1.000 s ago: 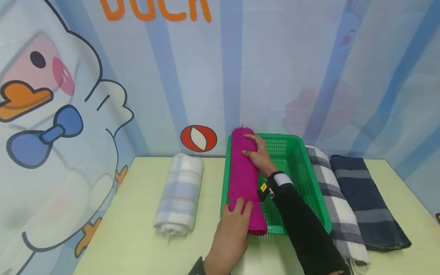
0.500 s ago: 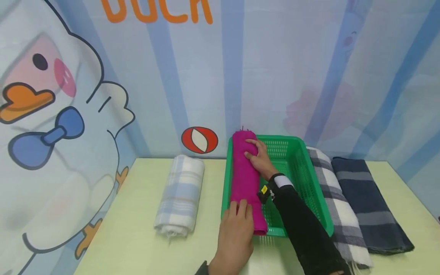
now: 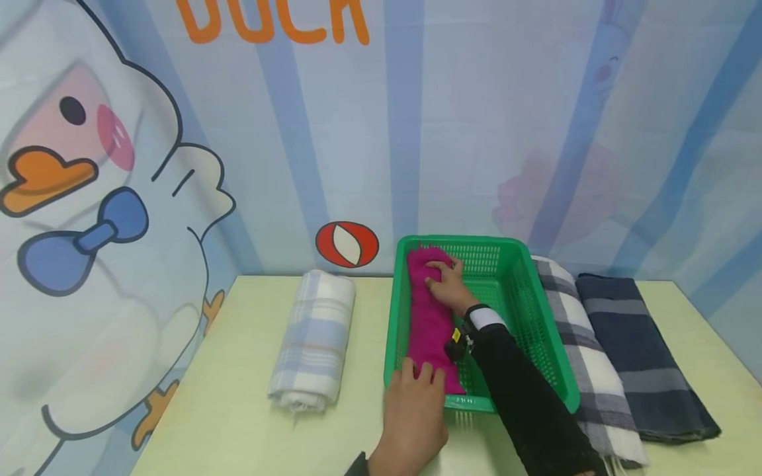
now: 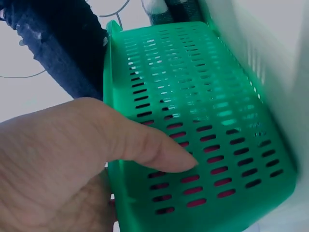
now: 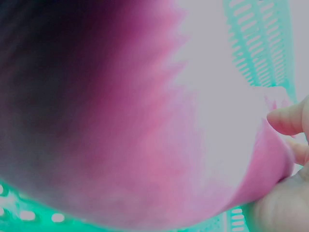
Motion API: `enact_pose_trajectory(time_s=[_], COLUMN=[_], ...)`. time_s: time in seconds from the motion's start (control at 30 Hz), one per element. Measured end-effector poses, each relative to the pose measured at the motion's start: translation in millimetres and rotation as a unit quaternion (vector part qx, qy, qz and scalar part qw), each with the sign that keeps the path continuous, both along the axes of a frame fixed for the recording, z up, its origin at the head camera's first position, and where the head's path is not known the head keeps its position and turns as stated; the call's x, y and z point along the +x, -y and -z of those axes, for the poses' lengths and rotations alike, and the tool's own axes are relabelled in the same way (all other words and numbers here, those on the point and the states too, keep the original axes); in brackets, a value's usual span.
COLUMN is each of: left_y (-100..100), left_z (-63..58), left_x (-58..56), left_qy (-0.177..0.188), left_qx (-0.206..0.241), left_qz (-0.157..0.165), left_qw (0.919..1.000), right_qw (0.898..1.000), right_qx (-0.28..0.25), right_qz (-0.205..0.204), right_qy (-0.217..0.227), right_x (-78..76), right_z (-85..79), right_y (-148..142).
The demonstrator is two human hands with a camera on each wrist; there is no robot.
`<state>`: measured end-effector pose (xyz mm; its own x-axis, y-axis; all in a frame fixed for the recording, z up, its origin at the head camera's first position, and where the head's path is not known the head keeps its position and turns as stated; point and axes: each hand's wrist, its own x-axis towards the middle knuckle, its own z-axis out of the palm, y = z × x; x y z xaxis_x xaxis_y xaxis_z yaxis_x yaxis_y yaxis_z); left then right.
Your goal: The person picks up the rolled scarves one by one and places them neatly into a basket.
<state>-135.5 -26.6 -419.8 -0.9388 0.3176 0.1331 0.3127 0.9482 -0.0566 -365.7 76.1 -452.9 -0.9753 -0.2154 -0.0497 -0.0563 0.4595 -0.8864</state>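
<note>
A rolled magenta scarf with a fringed far end lies lengthwise along the left side of a green plastic basket. My right hand holds the scarf near its far end, thumb and fingers spread over the roll. In the right wrist view, pink cloth curves up between the fingers and the palm. My left hand reaches over the near rim, fingertips at the scarf's near end. In the left wrist view, its straight thumb lies outside the slotted wall, with magenta showing through the slots.
A white and pale-blue plaid rolled scarf lies left of the basket. To the right are a black-and-white checked scarf and a dark navy one with grey stripes. A printed duck backdrop hangs behind the table.
The magenta scarf has sunk from rim height into the basket, and both hands have moved down with it. The left fingers have shifted slightly toward the near rim.
</note>
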Motion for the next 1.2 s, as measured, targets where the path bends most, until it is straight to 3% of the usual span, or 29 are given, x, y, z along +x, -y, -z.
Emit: enact_pose_trajectory(time_s=[0.13,0.3,0.4,0.57,0.67,0.83,1.07,1.2], left_y=[-3,-6,-7,-7,-7,-6,-6,-4], left_z=[2.0,3.1,4.2,6.0,7.4,10.8,10.6,8.4], left_x=[-0.6,0.7,1.3,0.9,0.2,1.0,-0.7,-0.2], left_qy=[0.016,0.012,0.013,0.005,-0.005,-0.022,-0.036,-0.036], left_qx=[-0.010,-0.023,-0.018,-0.018,-0.021,-0.016,-0.003,-0.006], left_qz=[0.004,0.012,0.012,0.011,0.010,0.006,0.015,0.016], left_qw=[0.9998,0.9996,0.9997,0.9998,0.9997,0.9996,0.9992,0.9992], right_qw=[0.997,0.987,0.976,0.951,0.944,0.942,0.952,0.952], right_qx=[0.063,0.145,0.202,0.275,0.284,0.287,0.257,0.256], right_qz=[-0.017,-0.030,-0.026,-0.034,-0.069,-0.109,-0.103,-0.107], right_qy=[-0.033,-0.063,-0.077,-0.139,-0.153,-0.140,-0.134,-0.131], right_x=[2.5,8.5,8.9,6.5,7.0,12.1,7.0,1.9], right_z=[-0.8,-5.3,-9.1,-15.1,-14.9,-10.4,-6.5,-0.9], right_y=[0,-3,-4,-1,1,1,-1,-1])
